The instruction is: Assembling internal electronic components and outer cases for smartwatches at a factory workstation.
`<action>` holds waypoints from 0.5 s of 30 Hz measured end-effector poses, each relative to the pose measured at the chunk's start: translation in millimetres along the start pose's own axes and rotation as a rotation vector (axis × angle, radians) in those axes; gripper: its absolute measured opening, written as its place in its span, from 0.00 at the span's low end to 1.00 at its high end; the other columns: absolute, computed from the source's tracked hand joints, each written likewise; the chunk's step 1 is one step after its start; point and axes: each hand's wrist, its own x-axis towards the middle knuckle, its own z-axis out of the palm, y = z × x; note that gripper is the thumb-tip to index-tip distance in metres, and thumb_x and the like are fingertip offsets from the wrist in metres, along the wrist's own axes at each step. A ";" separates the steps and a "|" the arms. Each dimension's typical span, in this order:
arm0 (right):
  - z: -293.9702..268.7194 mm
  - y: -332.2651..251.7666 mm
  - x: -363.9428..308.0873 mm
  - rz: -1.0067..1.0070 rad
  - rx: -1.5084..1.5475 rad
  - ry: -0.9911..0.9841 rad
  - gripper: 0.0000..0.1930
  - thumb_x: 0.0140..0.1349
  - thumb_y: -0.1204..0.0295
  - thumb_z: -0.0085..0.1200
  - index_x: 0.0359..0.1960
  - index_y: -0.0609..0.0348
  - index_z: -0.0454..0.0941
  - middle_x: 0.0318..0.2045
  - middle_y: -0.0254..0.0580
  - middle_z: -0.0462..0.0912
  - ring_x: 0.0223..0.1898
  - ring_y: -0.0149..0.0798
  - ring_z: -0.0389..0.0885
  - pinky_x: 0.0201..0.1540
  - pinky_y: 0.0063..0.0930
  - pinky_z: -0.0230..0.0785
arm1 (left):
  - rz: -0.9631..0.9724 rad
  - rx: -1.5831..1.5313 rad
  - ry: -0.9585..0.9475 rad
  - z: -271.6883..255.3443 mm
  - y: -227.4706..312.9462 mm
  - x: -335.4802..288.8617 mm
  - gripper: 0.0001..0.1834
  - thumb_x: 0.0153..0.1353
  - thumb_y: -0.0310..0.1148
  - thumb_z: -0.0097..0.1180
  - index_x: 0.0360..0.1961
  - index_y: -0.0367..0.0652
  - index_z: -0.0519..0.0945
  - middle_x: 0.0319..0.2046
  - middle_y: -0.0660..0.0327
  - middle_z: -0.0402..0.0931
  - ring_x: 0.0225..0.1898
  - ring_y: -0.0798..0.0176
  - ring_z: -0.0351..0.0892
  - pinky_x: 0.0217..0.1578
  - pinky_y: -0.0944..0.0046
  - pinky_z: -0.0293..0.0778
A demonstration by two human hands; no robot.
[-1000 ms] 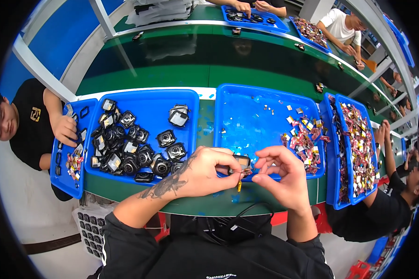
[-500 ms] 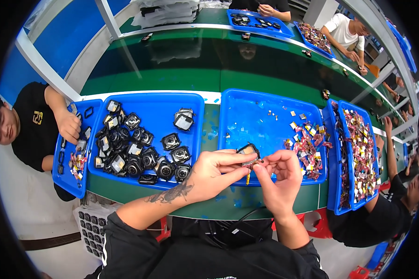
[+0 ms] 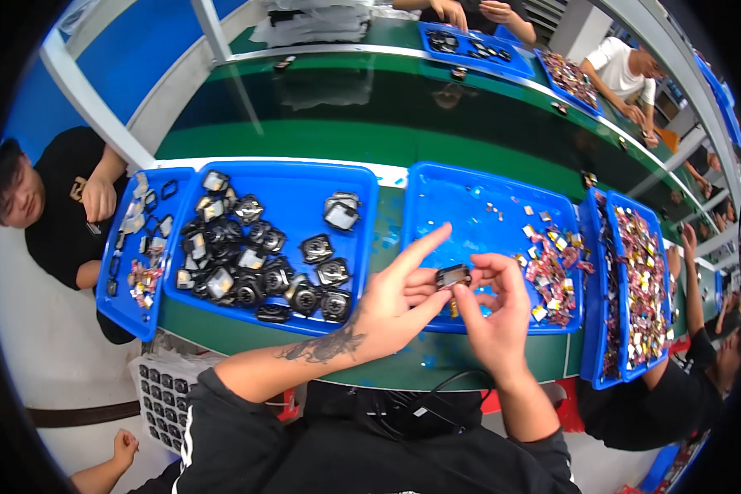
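Observation:
Between both hands, over the front edge of the right-hand blue tray (image 3: 502,170), is a small black watch case (image 3: 453,277) with a pale greyish face. My left hand (image 3: 395,300) steadies it from the left with thumb and lower fingers, its index finger stretched out and away. My right hand (image 3: 500,321) grips its right side between thumb and fingertips. A short yellow strip (image 3: 454,308) shows just below the case. In the left-hand tray (image 3: 366,247) lie several black watch cases (image 3: 247,255), heaped mostly at its left.
Loose small pink, white and yellow parts (image 3: 552,272) lie at the right of the right-hand tray. Stacked trays (image 3: 605,329) of similar parts stand farther right. At far left a co-worker (image 3: 66,214) sits by another tray (image 3: 144,313). Beyond runs a green conveyor (image 3: 329,107).
The watch case has been turned in my hands, and my left index finger has lifted off it. The view has shifted slightly. A bare forearm now shows at lower left.

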 end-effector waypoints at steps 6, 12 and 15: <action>-28.7 26.6 123.6 0.082 0.073 -0.135 0.22 0.56 0.81 0.59 0.52 0.63 0.68 0.26 0.36 0.80 0.25 0.27 0.77 0.30 0.20 0.70 | 0.436 1.657 0.325 -70.4 13.3 34.7 0.21 0.57 0.31 0.60 0.53 0.43 0.75 0.50 0.49 0.75 0.43 0.46 0.78 0.46 0.53 0.75; -39.9 104.5 253.0 0.114 -0.623 0.123 0.32 0.31 0.66 0.78 0.41 0.60 0.77 0.39 0.50 0.83 0.45 0.50 0.81 0.48 0.37 0.74 | 0.082 1.548 0.303 -87.4 18.7 22.2 0.20 0.52 0.31 0.65 0.48 0.46 0.77 0.46 0.50 0.74 0.46 0.43 0.77 0.46 0.52 0.75; -47.1 108.8 257.1 0.234 -0.739 0.023 0.27 0.33 0.65 0.76 0.38 0.58 0.80 0.41 0.48 0.83 0.46 0.50 0.81 0.48 0.38 0.74 | 0.079 1.499 0.335 -88.4 22.2 23.1 0.15 0.49 0.27 0.66 0.37 0.41 0.74 0.40 0.50 0.75 0.41 0.43 0.77 0.42 0.49 0.74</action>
